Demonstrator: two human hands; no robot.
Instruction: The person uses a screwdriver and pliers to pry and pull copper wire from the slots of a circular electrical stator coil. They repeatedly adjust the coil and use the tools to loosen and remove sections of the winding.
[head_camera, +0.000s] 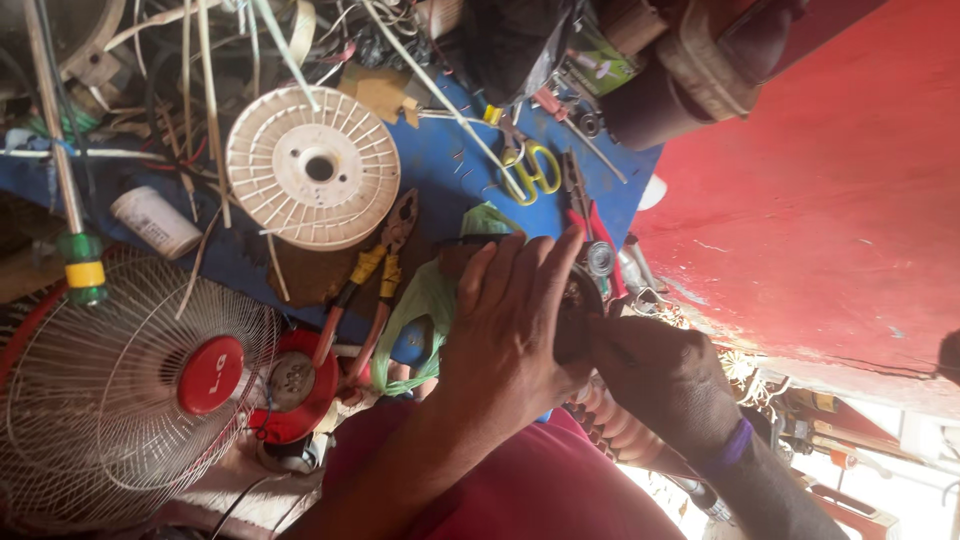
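Blue workbench (440, 160) seen cluttered with tools. Left hand (505, 325) laid with fingers spread over dark round part (578, 300), near bench edge; part largely hidden. Right hand (660, 375), purple band at wrist, closed on same part from other side. Green plastic bag (425, 310) tucked just beside left hand. Yellow-handled pliers (375, 270) lying nearby, below white ribbed spool (312, 167). Yellow scissors (535, 165) placed further up bench. Fan guard with red hub (210, 375) at lower left.
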